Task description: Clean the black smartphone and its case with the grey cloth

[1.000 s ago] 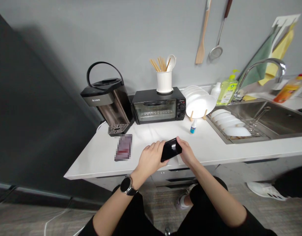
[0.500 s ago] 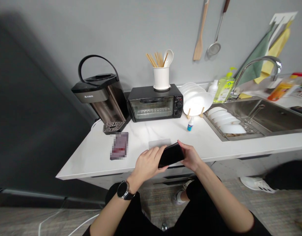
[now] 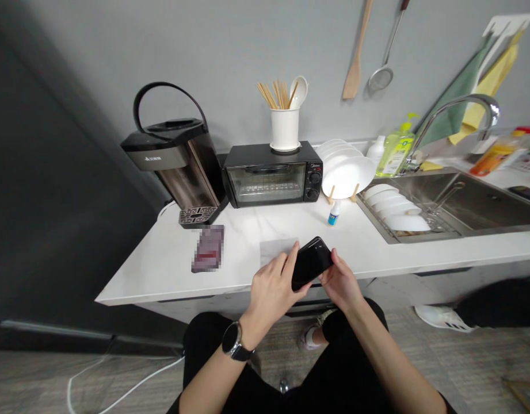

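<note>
A black smartphone (image 3: 311,263) is held tilted above the counter's front edge, between my two hands. My left hand (image 3: 274,283) grips its left side, thumb below and fingers along the upper edge. At the opposite end, my right hand (image 3: 340,282) has its fingers closed on the phone's lower right side; part of those fingers is hidden. Just behind the phone, a flat greyish sheet (image 3: 273,252) lies on the counter. A small white bottle with a blue label (image 3: 334,214) stands farther back. To the left lies a flat purplish item (image 3: 208,250), blurred by pixelation.
A water dispenser (image 3: 178,167) and a toaster oven (image 3: 269,178) line the wall, with a white utensil holder (image 3: 285,129) on the oven. White plates (image 3: 349,175) stand in a rack beside the sink (image 3: 489,221). Another person's shoe (image 3: 443,317) shows at lower right.
The phone has turned so its upper end tips farther up and away. My right hand has slid lower along its side, and my left hand has shifted slightly right. The camera view has moved slightly.
</note>
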Motion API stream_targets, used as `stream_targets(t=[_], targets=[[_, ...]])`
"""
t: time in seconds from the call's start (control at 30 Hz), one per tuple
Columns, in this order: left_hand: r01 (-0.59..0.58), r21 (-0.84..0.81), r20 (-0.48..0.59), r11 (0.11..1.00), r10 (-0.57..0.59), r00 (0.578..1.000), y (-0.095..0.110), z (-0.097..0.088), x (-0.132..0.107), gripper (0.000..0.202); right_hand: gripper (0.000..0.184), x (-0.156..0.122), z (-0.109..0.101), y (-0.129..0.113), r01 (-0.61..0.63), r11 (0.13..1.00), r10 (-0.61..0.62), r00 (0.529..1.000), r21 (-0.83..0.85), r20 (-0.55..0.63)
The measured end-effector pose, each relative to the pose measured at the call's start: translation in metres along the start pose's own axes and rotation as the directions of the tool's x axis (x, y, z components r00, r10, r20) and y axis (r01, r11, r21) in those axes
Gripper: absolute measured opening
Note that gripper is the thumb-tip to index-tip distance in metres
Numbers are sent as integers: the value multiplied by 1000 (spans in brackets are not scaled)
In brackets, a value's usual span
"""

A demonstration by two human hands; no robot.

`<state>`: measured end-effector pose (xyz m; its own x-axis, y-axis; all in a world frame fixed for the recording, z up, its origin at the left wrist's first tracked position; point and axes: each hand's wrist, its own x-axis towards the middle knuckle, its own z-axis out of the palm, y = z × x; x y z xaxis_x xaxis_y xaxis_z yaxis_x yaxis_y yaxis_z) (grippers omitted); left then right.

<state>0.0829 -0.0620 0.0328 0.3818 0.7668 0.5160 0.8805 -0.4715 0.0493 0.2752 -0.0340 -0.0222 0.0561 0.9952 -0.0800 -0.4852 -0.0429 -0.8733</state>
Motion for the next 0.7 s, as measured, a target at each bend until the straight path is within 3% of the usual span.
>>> stream_targets(t=[0.23,0.37,0.43,0.57,0.7], targets=[[2,-164,-13,986,-4,1000,4,-11,4,103,55,-7,8,-13,-34,999,34,999,-11,23],[121,-335,90,934,-97,991,0,-9,7,99,61,-9,21,-16,60,996,-63,997,-65,-47],[147,-445,92,883,-118,989,-2,-5,6,93,59,-11,27,-20,113,987,-123,989,-115,-85],[119,-599,-6,792,-153,988,-3,11,1,79,55,-10,35,-26,169,958,-206,967,-230,-149],[107,-650,-168,752,-280,945,-13,23,1,81,62,0,28,-17,157,949,-215,956,-272,-198]])
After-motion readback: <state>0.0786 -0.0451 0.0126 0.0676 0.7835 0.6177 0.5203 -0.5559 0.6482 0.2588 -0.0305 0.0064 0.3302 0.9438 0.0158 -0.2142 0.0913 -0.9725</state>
